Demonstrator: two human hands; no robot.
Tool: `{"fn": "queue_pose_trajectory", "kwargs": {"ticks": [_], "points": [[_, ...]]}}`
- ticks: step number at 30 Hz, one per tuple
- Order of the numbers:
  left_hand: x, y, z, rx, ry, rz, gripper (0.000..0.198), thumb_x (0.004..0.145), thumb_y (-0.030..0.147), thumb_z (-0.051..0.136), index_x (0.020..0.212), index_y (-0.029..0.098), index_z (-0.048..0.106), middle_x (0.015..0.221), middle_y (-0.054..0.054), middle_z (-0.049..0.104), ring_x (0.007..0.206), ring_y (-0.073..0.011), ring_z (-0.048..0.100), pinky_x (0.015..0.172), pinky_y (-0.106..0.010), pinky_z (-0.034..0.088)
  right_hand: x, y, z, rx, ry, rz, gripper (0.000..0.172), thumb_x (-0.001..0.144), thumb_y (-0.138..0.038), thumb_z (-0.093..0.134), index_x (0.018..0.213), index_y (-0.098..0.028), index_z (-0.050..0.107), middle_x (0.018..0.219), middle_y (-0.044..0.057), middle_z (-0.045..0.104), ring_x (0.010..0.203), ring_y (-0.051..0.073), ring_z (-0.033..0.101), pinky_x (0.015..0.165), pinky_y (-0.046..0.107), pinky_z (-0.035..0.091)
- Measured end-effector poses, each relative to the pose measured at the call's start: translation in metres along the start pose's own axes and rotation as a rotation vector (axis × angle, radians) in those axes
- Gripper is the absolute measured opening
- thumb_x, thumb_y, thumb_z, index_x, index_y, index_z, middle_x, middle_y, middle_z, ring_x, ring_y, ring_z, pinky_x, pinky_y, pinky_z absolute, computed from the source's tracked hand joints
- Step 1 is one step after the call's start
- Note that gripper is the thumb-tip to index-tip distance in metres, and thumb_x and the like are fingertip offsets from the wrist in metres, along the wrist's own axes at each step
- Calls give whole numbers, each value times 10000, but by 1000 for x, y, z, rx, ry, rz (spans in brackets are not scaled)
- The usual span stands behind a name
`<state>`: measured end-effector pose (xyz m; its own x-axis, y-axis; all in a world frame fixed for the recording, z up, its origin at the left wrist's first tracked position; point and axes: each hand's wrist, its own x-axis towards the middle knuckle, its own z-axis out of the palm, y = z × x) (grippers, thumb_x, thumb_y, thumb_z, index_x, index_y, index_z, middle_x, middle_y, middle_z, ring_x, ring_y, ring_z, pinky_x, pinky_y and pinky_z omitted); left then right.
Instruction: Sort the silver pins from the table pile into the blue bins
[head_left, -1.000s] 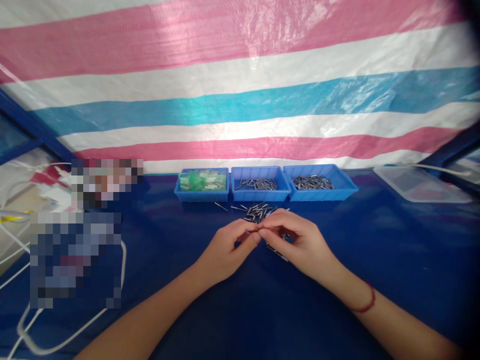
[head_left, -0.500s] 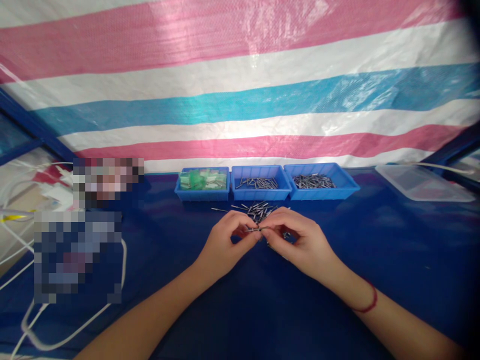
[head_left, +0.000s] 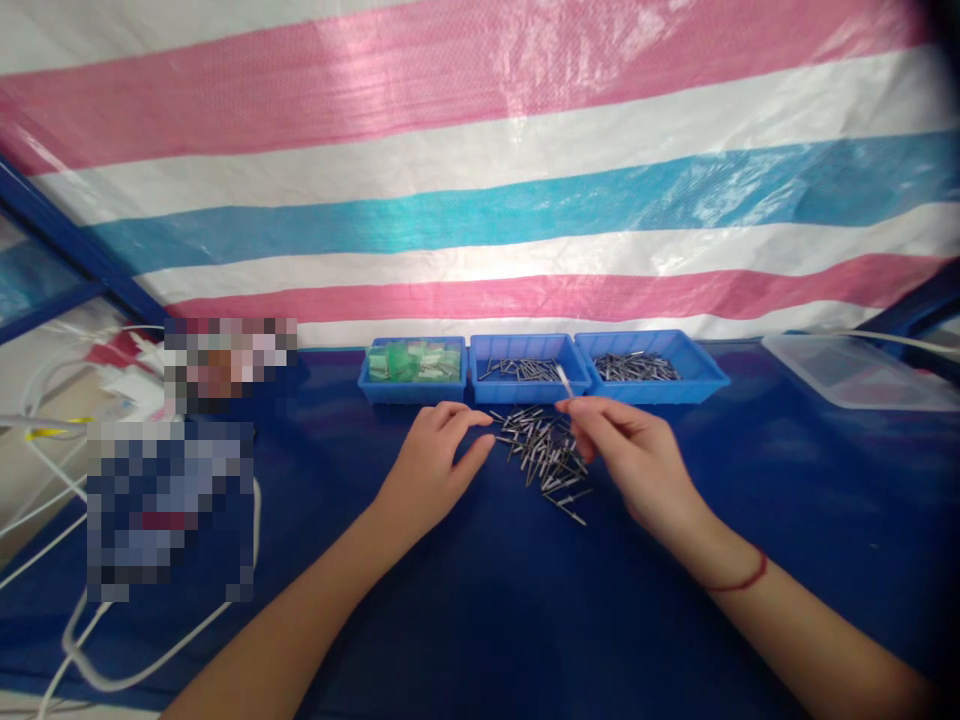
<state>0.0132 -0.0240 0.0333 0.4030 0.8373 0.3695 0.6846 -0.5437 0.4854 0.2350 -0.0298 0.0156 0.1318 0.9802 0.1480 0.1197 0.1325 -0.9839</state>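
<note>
My right hand [head_left: 626, 440] pinches a blind rivet [head_left: 563, 379] between thumb and fingers, its pale end pointing up in front of the middle blue bin [head_left: 525, 394]. My left hand [head_left: 435, 460] is open beside the pile, thumb and forefinger apart with nothing between them. Between the hands a loose pile of silvery blind rivets [head_left: 544, 450] lies on the dark blue table [head_left: 480, 620]. More rivets are in the middle bin and in the right blue bin [head_left: 660, 390].
The left blue bin [head_left: 412, 393] holds green and clear small packets. A translucent lid [head_left: 847, 372] lies at the far right. White cables [head_left: 112, 685] and blurred-out items are on the left. Behind the bins hangs a striped plastic sheet [head_left: 465, 220].
My hands, together over the pile before, have come apart. The right hand has moved right and slightly up with a rivet; the left has opened and drawn left, uncovering the pile.
</note>
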Motion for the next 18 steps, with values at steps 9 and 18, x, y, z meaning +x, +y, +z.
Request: {"fn": "queue_pose_trajectory", "kwargs": {"ticks": [9, 18], "points": [[0, -33, 11, 311, -148, 49, 298, 934, 177, 451, 1169, 163, 634, 1236, -96, 609, 1136, -242, 521, 998, -413, 437, 36, 9, -38, 418, 315, 264, 228, 772, -373, 669, 837, -160, 720, 507, -55, 450, 361, 33, 287, 337, 190, 244], [2, -39, 11, 334, -187, 54, 276, 933, 108, 448, 1096, 151, 666, 1045, -84, 635, 938, -202, 563, 891, -337, 491, 18, 4, -17, 300, 97, 285, 224, 779, -378, 649, 785, -161, 703, 544, -40, 474, 413, 46, 337, 382, 198, 268]]}}
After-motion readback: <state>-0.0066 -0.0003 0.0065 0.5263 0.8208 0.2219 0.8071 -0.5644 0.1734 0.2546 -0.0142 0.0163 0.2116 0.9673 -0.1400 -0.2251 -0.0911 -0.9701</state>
